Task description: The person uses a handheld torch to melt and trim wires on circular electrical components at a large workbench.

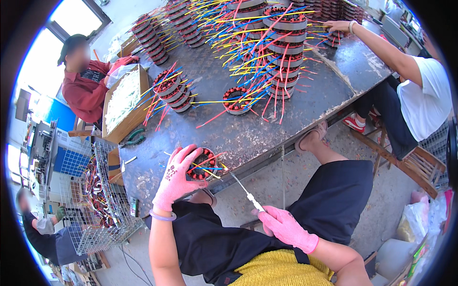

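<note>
My left hand, in a pink glove, grips a ring-shaped motor stator at the table's near edge. Red windings line the ring, and red, yellow and blue wire leads stick out of it toward the right. My right hand, also gloved in pink, is closed round the rear of what looks like a soldering iron with a white handle and thin metal shaft. The iron's tip points at the lead ends and lies right beside them; whether it touches them I cannot tell.
Stator stacks with loose leads crowd the far side of the metal table. A shorter stack and a single stator stand nearer. Green-handled pliers lie beside a cardboard box. Co-workers sit left and right.
</note>
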The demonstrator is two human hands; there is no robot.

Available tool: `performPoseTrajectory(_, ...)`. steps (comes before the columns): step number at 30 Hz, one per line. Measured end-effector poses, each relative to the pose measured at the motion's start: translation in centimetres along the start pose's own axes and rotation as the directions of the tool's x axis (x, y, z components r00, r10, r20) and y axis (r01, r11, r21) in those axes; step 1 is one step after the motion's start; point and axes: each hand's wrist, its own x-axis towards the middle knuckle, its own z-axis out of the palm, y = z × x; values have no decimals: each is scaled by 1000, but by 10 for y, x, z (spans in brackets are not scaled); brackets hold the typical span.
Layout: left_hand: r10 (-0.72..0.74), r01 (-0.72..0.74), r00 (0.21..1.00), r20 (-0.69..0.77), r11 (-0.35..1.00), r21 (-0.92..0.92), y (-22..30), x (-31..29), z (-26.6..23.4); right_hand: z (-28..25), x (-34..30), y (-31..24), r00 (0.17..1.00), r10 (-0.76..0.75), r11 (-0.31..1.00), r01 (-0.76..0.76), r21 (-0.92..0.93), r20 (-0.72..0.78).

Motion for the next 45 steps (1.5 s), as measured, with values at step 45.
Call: performPoseTrajectory(45, 5, -4, 999, -44, 1000, 17, 2, 2, 3, -1, 0, 5, 1000, -17, 1000, 17, 15, -7)
